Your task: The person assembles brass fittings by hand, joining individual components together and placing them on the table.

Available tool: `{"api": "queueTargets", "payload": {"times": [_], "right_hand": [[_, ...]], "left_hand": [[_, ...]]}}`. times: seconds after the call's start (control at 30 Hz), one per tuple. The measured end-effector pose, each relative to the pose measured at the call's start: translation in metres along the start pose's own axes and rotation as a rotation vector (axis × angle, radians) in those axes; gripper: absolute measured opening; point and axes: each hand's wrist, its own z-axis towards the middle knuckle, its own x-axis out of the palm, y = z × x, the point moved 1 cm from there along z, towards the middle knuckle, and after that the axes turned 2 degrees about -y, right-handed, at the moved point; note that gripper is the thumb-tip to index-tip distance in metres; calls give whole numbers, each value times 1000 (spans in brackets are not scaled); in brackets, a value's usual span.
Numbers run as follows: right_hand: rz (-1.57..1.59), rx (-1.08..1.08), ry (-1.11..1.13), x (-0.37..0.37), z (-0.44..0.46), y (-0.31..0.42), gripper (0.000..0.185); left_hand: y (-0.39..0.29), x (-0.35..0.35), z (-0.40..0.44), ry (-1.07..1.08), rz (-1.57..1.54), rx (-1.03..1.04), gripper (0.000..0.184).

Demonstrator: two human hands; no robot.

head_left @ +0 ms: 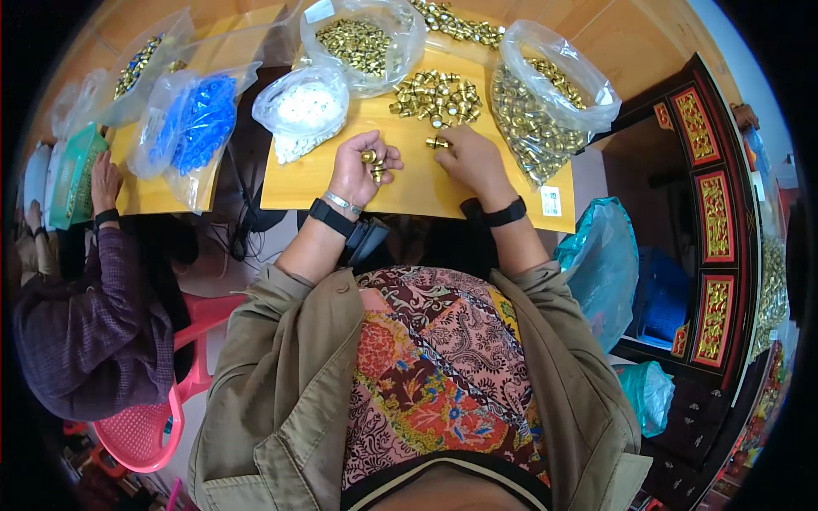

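My left hand [351, 170] is turned palm up over the yellow table [294, 187], its fingers curled round a few small brass fittings [369, 157]. Between the thumb and fingers of my right hand [479, 162] is another brass fitting [437, 143], close to the tabletop. Just beyond my hands lies a loose pile of brass fittings [439, 98], some showing white ends. A clear bag of small white parts [308, 104] stands beyond my left hand. To the right of my right hand, a large clear bag [537, 119] is full of brass fittings.
At the back are an open bag of brass parts [354, 47] and more loose pieces [460, 24]. On the left, another person's hand [106, 180] is near a green basket [75, 183] and a bag of blue parts [203, 123]. A pink chair [192, 341] stands there.
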Motion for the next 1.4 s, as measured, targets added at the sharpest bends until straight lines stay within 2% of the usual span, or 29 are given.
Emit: {"api": "queueTargets", "payload": {"times": [0.03,0.23,0.33,0.47,0.53,0.63,0.73,0.83,0.93,1.23,1.4], "right_hand": [[-12,-73,-75,6,-2,1,22],[193,78,-72,15,4,6,21],[396,106,-151,9,0,24,23],[343,26,-195,12,-6,43,27],[300,-41,-216,16,-7,45,28],[403,-18,-153,13,-7,47,30],[523,-83,-255,25,-5,43,33],[925,116,15,37,-8,40,39],[967,103,74,42,-8,37,38],[1358,206,117,55,-12,34,35],[1345,210,74,54,-12,38,31]], "left_hand": [[0,-1,0,9,9,0,31],[1,3,-3,-30,80,7,29],[3,11,-5,-20,115,1,28],[14,13,1,45,135,-49,28],[17,15,2,10,117,-71,27],[16,14,2,-17,89,-71,26],[15,15,0,13,66,-72,27],[14,21,-2,57,80,-82,29],[12,22,-3,78,98,-108,31],[16,10,8,72,139,-135,29],[15,12,7,52,143,-133,28]]}}
